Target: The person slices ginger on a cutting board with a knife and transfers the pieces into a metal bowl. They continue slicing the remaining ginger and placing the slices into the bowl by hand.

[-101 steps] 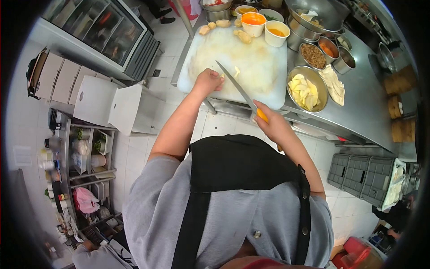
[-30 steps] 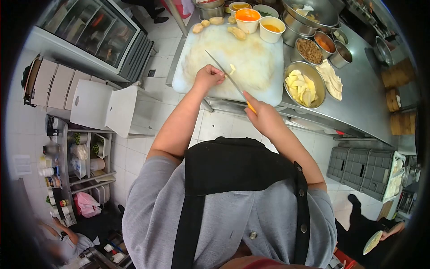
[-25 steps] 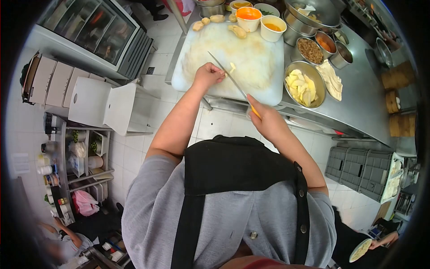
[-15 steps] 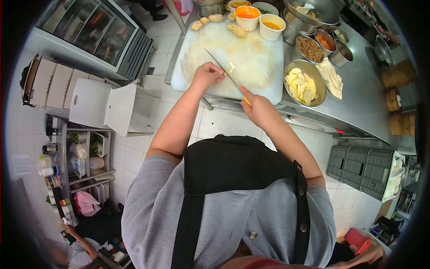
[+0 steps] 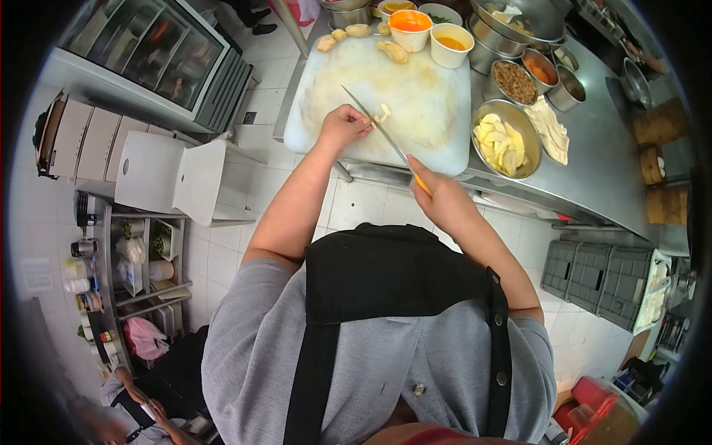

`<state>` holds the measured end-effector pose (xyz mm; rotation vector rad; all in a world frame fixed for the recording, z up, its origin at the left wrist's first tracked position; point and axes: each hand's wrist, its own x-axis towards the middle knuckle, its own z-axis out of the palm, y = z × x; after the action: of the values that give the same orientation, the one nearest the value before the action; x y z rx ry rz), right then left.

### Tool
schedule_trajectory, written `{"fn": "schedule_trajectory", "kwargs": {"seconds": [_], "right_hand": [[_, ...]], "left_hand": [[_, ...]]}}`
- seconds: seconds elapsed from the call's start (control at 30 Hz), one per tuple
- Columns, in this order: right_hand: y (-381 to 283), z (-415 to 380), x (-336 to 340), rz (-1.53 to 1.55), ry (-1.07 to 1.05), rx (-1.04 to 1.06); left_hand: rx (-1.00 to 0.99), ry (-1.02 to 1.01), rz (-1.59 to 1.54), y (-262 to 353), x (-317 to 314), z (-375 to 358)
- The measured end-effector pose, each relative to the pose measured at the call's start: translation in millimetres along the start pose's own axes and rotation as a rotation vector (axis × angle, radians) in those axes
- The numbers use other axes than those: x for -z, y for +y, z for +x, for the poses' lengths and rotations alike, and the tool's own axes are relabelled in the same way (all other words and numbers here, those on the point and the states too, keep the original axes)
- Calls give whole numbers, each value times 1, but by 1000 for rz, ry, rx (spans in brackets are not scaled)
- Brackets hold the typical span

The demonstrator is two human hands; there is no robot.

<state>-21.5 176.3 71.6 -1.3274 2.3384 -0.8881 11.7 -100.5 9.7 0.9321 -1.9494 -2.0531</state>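
Note:
My right hand point(image 5: 443, 194) is wrapped round the yellow handle of a knife point(image 5: 382, 130). Its long blade slants up and left over the near part of a white cutting board point(image 5: 415, 85). My left hand point(image 5: 345, 126) is closed, fingertips pinched beside the blade on what looks like a small piece of ginger, mostly hidden. Pale yellow slivers point(image 5: 384, 111) lie just beyond the blade. At the board's far edge are knobbly lumps of ginger point(image 5: 392, 51). Right of the board, a metal bowl point(image 5: 535, 167) holds pale yellow slices point(image 5: 498, 139).
Two white tubs point(image 5: 450, 59) with orange and yellow contents stand at the board's far right corner. Metal pots with brown crumbly food point(image 5: 513, 80) and a pale folded sheet point(image 5: 549, 132) sit on the steel counter point(image 5: 593, 163). A white chair point(image 5: 148, 167) is to the left.
My right hand has drawn the knife back toward my body and slightly right. My left hand has stayed in place. A person at lower left has shifted.

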Motion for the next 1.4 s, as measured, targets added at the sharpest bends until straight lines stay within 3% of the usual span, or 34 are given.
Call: {"fn": "schedule_trajectory", "kwargs": {"seconds": [0.4, 0.87, 1.4], "right_hand": [[-6, 52, -18, -111, -73, -38], [1, 3, -5, 34, -9, 4], [2, 27, -14, -15, -32, 26]], "left_hand": [[-4, -1, 4, -1, 1, -2], [12, 13, 3, 0, 0, -1], [-2, 7, 14, 0, 1, -3]]}}
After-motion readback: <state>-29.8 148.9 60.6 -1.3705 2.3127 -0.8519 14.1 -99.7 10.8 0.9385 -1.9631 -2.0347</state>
